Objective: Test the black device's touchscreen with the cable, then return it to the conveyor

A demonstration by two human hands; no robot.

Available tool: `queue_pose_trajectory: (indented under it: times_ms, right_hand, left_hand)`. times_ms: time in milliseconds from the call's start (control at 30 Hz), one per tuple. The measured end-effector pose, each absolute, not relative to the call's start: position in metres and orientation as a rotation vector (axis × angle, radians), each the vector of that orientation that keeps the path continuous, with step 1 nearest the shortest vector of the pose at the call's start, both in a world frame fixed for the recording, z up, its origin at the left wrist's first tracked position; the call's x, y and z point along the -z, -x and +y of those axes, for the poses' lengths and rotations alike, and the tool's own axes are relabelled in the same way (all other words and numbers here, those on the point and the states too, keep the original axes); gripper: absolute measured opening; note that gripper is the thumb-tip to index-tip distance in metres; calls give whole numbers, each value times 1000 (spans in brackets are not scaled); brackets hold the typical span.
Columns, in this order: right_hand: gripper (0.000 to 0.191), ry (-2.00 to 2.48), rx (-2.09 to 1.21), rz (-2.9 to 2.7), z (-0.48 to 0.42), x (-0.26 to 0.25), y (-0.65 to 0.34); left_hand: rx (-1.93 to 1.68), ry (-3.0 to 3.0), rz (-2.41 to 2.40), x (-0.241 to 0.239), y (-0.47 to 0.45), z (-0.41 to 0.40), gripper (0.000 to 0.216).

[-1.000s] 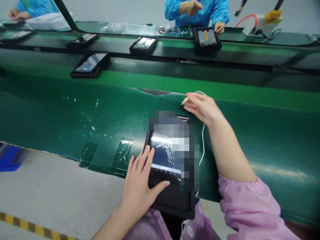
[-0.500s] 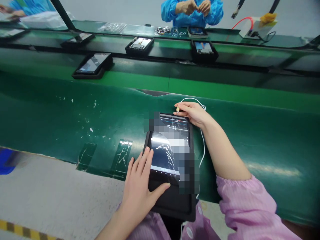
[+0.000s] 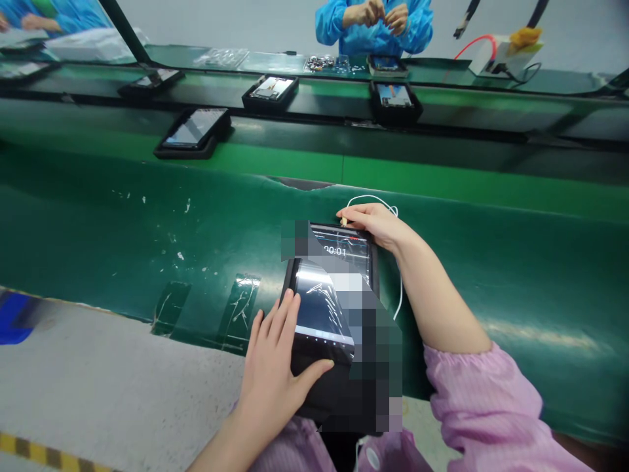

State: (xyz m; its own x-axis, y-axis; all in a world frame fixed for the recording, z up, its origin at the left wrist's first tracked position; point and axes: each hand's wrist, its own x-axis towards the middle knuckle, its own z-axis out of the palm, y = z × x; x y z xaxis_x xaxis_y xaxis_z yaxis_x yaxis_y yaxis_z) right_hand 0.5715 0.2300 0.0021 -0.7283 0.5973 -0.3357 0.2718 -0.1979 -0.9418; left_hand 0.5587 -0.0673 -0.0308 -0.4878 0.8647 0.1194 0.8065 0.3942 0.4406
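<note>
A tablet (image 3: 317, 301) lies face up in a black tray (image 3: 331, 396) at the near edge of the green table, its screen lit and "00:01" readable near the top. Pixelated patches hide parts of the screen and tray. My left hand (image 3: 272, 357) is spread over the tablet's lower left side, fingertips on its edge and thumb across the lower end. At the top edge, my right hand (image 3: 376, 223) pinches a small gold-coloured jack plug (image 3: 344, 221) against the tablet. From it a thin white cable (image 3: 371, 196) loops behind the hand and down the right side.
Beyond the green table (image 3: 98, 216), a tray with a tablet (image 3: 194, 131) sits on a lower green strip. Farther trays with opened devices (image 3: 270, 90) stand along the line. A co-worker in blue sleeves (image 3: 327, 26) handles something small. A white box (image 3: 496, 56) stands back right.
My right hand has moved slightly left and toward the tablet; the plug's metal pin, visible before, no longer shows. The nearest tray beyond the table has shifted right. My left hand stays put.
</note>
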Motion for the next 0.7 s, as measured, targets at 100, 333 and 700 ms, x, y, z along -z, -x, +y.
queue_pose_trajectory:
  times_ms: [100, 333, 700]
  right_hand:
    - [23, 986, -2004, -1884, 230, 0, -573]
    - [20, 987, -1869, -1949, 227, 5, -576]
    - [22, 755, -1018, -2194, 177, -19, -645]
  left_hand:
    - [-674, -1519, 2523, 29, -560, -67, 92]
    - [-641, -1512, 2515, 26, -561, -65, 97]
    - [-808, -1374, 2393, 25, -555, -66, 95]
